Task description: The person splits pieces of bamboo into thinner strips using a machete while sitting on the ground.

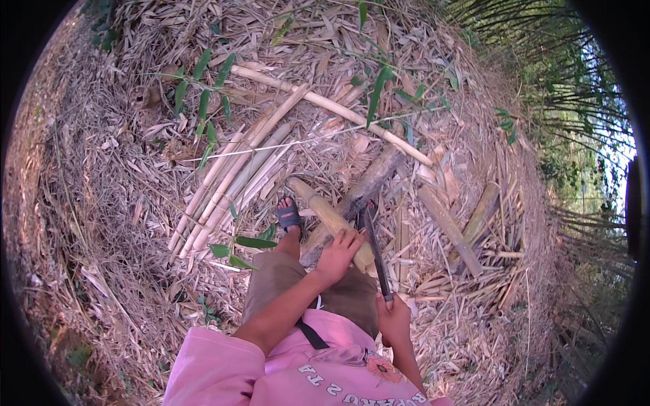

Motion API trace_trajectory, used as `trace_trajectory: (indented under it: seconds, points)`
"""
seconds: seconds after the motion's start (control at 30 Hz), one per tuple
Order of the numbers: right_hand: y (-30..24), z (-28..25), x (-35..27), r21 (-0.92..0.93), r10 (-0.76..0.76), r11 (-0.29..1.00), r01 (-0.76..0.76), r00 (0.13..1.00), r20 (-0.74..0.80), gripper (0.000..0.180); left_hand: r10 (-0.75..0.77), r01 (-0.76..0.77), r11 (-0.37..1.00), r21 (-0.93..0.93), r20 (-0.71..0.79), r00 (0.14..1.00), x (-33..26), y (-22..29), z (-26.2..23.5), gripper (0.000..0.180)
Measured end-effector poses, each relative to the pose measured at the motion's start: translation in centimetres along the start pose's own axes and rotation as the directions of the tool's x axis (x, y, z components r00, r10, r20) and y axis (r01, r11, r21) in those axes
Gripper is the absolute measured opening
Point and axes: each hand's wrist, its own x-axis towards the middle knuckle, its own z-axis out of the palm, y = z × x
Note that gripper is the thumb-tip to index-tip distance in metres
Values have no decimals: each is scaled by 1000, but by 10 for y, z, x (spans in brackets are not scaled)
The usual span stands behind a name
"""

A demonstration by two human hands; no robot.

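My left hand (340,256) is wrapped over the near end of a short, thick yellow bamboo piece (319,207). The piece slants away to the far left and rests across a grey-brown log (374,177). In my right hand (394,319) is the handle of a machete, its long dark blade (380,265) pointing away from me, just right of the bamboo. The blade's far end lies close to the log and to my right foot, which is mostly hidden.
Left of my sandalled foot (288,214) lies a bundle of cut bamboo strips (233,172). A long pale pole (332,106) crosses beyond the log. More bamboo pieces (450,227) lie at right. Dry leaves cover the ground; green leafy sprigs (203,105) hang ahead.
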Motion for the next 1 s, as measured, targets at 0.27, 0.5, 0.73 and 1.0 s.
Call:
trace_trajectory:
  seconds: [0.27,0.5,0.73,1.0]
  points:
    - [13,26,1,148,-43,989,30,995,86,38,-632,500,622,-603,-9,775,-25,-31,24,80]
    - [-4,39,-8,87,-208,976,198,969,131,37,-260,380,-754,-535,776,575,-8,-40,0,70]
    - [-57,17,-25,-48,-175,981,186,968,182,43,-241,386,-661,-644,669,703,4,-49,-3,60]
    - [-83,-5,-50,-131,-285,940,314,937,204,40,-389,514,-571,-640,762,518,-15,-52,-24,54]
